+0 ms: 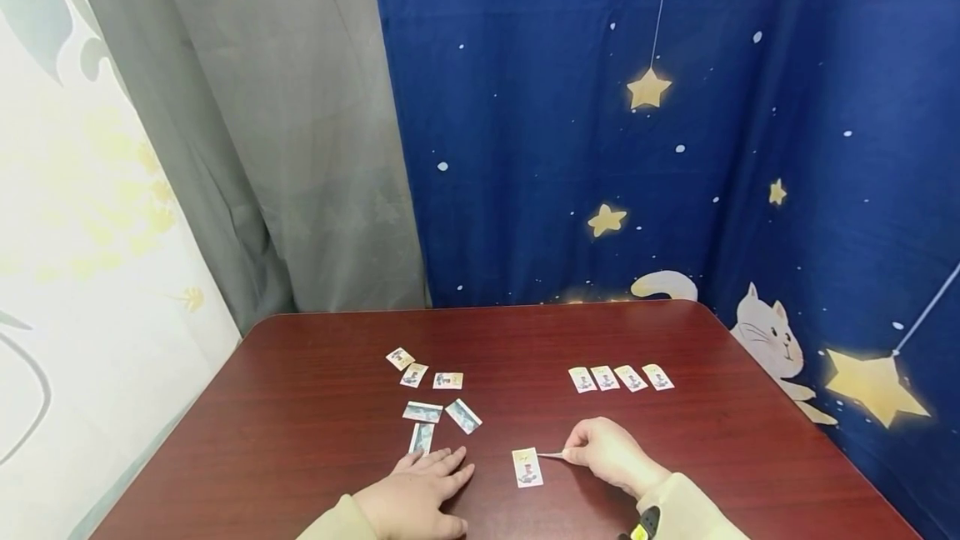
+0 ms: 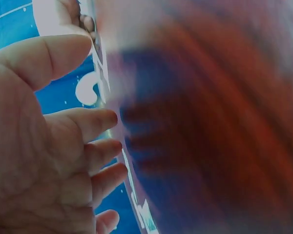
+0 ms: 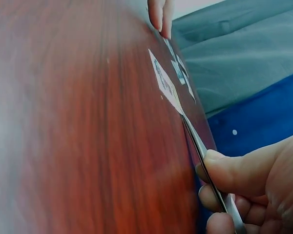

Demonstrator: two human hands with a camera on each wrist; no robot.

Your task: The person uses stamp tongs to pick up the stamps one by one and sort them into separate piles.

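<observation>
My right hand (image 1: 611, 455) pinches a pair of metal tweezers (image 3: 198, 144) between thumb and fingers. Their tips meet the edge of a small white and yellow card (image 1: 527, 467) with a printed figure. Whether that card lies flat or is slightly raised, I cannot tell. To its left, my left hand (image 1: 416, 494) is palm down at the table surface with fingers spread. Its fingertips are close to a teal picture card (image 1: 422, 437), whose lower end they partly hide. In the left wrist view the left palm (image 2: 44, 146) holds nothing.
Two more teal cards (image 1: 423, 412) lie beyond my left hand, with three yellow-white cards (image 1: 447, 381) farther back. Several yellow-white cards (image 1: 606, 377) form a slanted row at the back right. The dark red table (image 1: 315, 407) ends before grey and blue curtains (image 1: 525, 148).
</observation>
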